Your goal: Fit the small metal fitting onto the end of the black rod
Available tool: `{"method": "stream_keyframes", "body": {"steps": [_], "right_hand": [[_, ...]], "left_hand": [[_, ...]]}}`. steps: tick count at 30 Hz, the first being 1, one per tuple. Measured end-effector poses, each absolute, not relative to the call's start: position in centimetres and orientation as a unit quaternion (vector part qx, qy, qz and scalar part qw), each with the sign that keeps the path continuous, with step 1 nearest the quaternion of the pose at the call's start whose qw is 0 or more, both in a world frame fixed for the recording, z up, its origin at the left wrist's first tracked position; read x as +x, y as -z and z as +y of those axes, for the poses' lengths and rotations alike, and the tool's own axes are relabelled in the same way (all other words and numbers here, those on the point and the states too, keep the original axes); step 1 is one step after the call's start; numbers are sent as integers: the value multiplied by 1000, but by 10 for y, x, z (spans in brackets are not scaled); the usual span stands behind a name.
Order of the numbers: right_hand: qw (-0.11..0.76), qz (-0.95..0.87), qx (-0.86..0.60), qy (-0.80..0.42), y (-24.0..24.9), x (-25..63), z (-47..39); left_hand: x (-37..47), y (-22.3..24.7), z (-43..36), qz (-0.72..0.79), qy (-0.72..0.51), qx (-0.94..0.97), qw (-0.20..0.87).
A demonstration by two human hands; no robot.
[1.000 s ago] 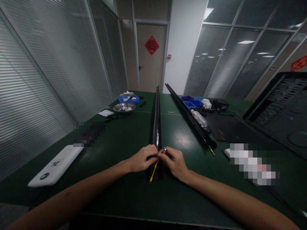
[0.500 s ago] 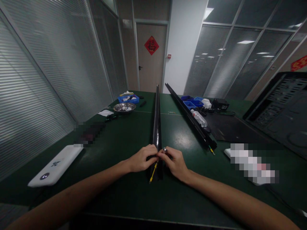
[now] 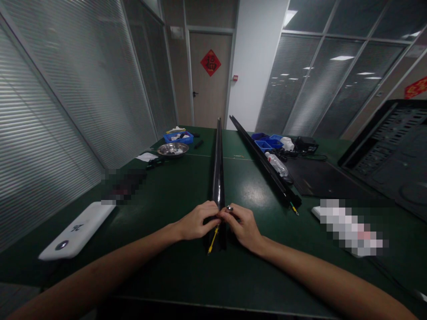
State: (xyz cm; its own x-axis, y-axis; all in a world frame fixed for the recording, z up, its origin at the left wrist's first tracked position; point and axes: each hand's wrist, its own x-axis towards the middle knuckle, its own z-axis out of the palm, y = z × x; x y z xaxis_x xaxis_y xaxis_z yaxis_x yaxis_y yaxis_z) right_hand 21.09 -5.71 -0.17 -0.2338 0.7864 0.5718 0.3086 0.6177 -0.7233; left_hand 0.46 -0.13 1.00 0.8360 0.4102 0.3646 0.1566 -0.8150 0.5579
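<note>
A long black rail (image 3: 218,173) lies lengthwise on the green table, its near end between my hands. My left hand (image 3: 200,220) is closed at the rail's left side, thumb and fingers pinched over it. My right hand (image 3: 243,226), with a ring on one finger, is closed from the right, its fingertips meeting those of my left. What the fingertips pinch is too small and hidden to name. From just below them a yellow wire (image 3: 212,240) with a metal lug hangs over the near end of the rail.
A second black rail (image 3: 263,164) with a green-yellow wire (image 3: 294,208) lies to the right, beside a plastic bottle (image 3: 277,164) and blue bins (image 3: 263,146). At left are a metal bowl (image 3: 172,150), blue tray (image 3: 179,137) and white device (image 3: 78,231). A black case (image 3: 393,155) stands at far right.
</note>
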Motion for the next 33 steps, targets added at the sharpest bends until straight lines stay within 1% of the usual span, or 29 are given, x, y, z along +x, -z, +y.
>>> {"method": "stream_keyframes", "body": {"steps": [7, 17, 25, 33], "right_hand": [[494, -731, -389, -265, 8, 212, -56], [495, -747, -373, -242, 4, 211, -57], [487, -723, -402, -279, 10, 212, -55], [498, -742, -376, -244, 1, 211, -58]], "left_hand": [[6, -11, 1, 151, -232, 921, 273], [5, -7, -1, 155, -253, 918, 263], [6, -11, 0, 153, -231, 922, 272], [5, -11, -2, 157, -248, 916, 272]]}}
